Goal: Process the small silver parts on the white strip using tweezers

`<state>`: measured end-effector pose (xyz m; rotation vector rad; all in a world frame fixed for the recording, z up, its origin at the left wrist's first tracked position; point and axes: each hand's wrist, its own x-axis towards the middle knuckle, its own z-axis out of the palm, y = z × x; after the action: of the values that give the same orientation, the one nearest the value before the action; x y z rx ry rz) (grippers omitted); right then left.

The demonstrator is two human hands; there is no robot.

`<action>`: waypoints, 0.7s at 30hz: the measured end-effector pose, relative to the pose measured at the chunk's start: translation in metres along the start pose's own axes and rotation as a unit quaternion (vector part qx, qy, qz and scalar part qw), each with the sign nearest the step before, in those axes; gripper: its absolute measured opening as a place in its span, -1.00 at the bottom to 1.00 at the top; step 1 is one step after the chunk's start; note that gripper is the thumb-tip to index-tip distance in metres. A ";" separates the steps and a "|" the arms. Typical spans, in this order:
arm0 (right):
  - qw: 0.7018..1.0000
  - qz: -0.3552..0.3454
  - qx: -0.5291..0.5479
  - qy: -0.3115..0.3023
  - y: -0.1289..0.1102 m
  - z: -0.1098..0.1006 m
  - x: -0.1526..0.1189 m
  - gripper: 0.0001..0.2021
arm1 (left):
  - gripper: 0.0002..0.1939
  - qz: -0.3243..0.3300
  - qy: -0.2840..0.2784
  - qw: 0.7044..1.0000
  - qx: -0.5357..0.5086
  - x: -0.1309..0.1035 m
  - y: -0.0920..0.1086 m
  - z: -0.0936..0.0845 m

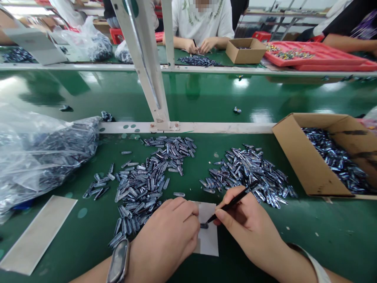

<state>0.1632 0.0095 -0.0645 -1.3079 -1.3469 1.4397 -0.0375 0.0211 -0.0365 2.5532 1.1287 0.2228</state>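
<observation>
My left hand (171,232), with a watch (119,259) on the wrist, rests fingers curled over a white card (209,241). From its fingertips, partly hidden, sticks out a small dark elongated clip-like piece (204,226). My right hand (250,228) grips a slim black pen-like tool (232,203), slanted, its tip at the right end of that piece. Whether it is tweezers or a pen I cannot tell. Beyond the left hand spreads a pile of similar glossy pieces (147,179); another pile (250,173) lies just past the right hand.
A clear plastic bag of pieces (59,153) stands at left, with a beige strip (39,234) before it. At right is a cardboard box (312,169) of pieces. A white post (147,67) rises from the rail (220,127). Across the green belt, a person works at another table.
</observation>
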 end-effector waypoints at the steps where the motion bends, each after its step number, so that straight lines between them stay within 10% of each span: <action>1: 1.000 0.001 -0.001 0.000 0.000 0.000 0.000 -0.85 | -0.86 0.001 -0.002 1.000 0.000 0.000 0.000 0.000; 21: 1.000 -0.002 -0.013 -0.010 -0.001 -0.001 0.001 -0.86 | -0.86 -0.001 -0.017 1.000 -0.003 0.000 -0.001 0.001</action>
<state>0.1637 0.0104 -0.0635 -1.3098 -1.3850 1.4397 -0.0377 0.0213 -0.0372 2.5408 1.1174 0.1816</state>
